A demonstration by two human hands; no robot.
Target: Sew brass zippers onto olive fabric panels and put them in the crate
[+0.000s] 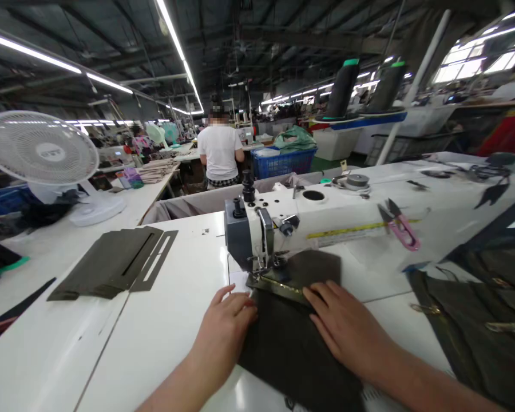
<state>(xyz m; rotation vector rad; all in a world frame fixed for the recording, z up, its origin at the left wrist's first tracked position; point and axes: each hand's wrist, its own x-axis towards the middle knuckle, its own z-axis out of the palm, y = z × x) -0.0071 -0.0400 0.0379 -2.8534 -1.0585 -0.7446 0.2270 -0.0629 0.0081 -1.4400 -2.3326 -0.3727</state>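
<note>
A dark olive fabric piece [292, 349] lies on the white table under the presser foot [269, 264] of a white sewing machine [326, 214]. My left hand [227, 326] rests on the fabric's left edge, fingers stretched forward and flat. My right hand [347, 326] lies flat on the fabric just right of the needle, fingers spread and pointing at the presser foot. A zipper strip runs along the fabric's far edge below the foot.
A stack of dark cut pieces [111, 263] lies at the left. Pink thread snips [401, 226] sit on the machine arm. More dark fabric [484, 297] is heaped at the right. A white fan [43, 151] stands far left. A person in a white shirt [220, 151] works ahead.
</note>
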